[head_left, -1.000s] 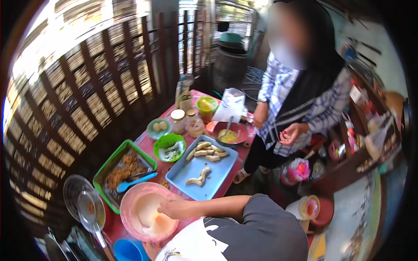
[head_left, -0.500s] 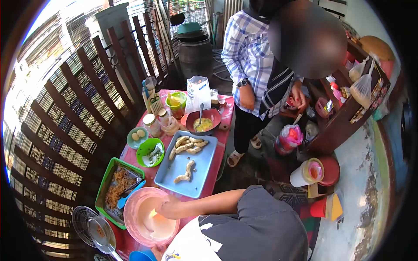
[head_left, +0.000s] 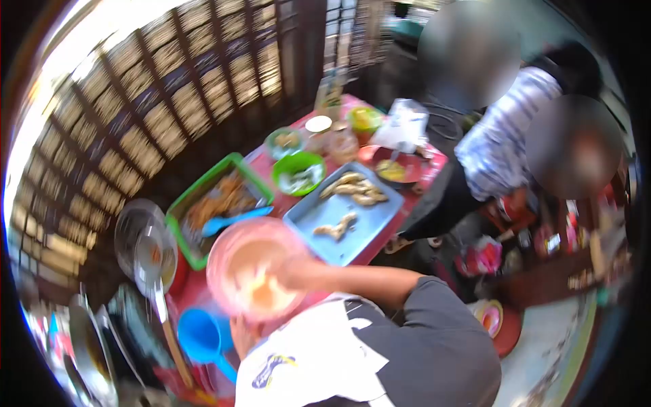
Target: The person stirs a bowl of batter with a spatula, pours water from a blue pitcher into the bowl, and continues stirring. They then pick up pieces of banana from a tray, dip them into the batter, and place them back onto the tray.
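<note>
A pink bowl of pale, creamy batter stands at the near side of the table. My right hand reaches over its right rim into the bowl; motion smears its fingers, and a yellowish patch lies just below them. At the bowl's near side, my left hand holds its outer wall, partly hidden by my white and dark shirt. Just beyond the bowl is a blue tray with several peeled bananas. A blue dipper with a handle stands close to my left hand.
A green-rimmed tray holds brown shredded food and a blue utensil. Left are a wire strainer, bowls, jars and a red pan stand at the back. A co-worker in a checked shirt leans at right.
My view has swung left and tilted, so the table appears shifted right and the blue dipper shows more. The co-worker now bends lower toward the right. My right hand stays at the bowl.
</note>
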Available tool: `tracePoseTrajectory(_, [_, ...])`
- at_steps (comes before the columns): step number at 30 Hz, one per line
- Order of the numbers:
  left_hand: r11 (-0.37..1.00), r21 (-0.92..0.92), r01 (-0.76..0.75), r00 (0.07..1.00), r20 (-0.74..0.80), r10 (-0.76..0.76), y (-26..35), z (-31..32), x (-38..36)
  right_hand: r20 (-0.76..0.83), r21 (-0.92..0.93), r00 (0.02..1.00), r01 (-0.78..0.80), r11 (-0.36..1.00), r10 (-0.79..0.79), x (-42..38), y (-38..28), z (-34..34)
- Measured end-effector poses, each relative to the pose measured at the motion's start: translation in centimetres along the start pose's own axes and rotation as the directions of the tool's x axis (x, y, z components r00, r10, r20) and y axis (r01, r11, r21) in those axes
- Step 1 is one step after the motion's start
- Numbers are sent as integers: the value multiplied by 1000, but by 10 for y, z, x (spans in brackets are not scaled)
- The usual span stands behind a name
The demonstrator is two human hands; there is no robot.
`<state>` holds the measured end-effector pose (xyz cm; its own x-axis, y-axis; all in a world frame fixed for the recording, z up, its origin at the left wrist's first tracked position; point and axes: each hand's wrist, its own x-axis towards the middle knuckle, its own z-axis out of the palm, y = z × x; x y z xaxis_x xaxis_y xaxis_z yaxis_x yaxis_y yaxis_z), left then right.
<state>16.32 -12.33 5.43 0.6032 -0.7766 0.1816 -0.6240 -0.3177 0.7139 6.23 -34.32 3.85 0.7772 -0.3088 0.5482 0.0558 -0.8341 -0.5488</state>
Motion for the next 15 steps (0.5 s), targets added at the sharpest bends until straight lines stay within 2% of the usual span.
tracePoseTrajectory(1, [989, 134, -58, 998, -17, 61, 2, -1, -3, -31, 17, 981, -190, 982, 190, 1, 12, 14])
tracePoseTrajectory(2, [966, -218, 142, 990, 25, -140, 9, 1, -2, 146, -663, 987, 53, 746, 59, 28, 2, -13])
tracePoseTrajectory(3, [718, -624, 308, 937, 68, -343, 16, 4, 0, 201, -588, 966, -12, 809, 160, 53, -13, -30])
tracePoseTrajectory(4, [387, -855, 346, 846, 106, -523, 23, 8, 1, 286, -500, 952, 48, 865, 112, 57, -14, -34])
tracePoseTrajectory(5, [112, -915, 389, 743, 239, -625, 41, -5, 10, 370, -428, 921, 51, 902, 124, 60, -30, -41])
tracePoseTrajectory(6, [87, -911, 402, 748, 272, -605, 28, 0, 9, 453, -361, 881, 40, 932, 138, 62, -42, -47])
tracePoseTrajectory(8, [100, -943, 317, 740, 180, -648, 28, 4, 11, 426, -391, 905, 196, 899, -12, 55, -29, -43])
tracePoseTrajectory(10, [144, -952, 272, 760, 120, -639, 24, 7, 12, 380, -515, 918, 110, 850, 111, 76, -17, -42])
tracePoseTrajectory(12, [174, -959, 221, 776, 65, -627, 24, 11, 16, 317, -620, 947, 174, 765, 42, 88, 15, -38])
tracePoseTrajectory(15, [225, -956, 186, 813, 21, -582, 35, 3, 25, 320, -527, 925, -6, 850, 205, 77, 1, -48])
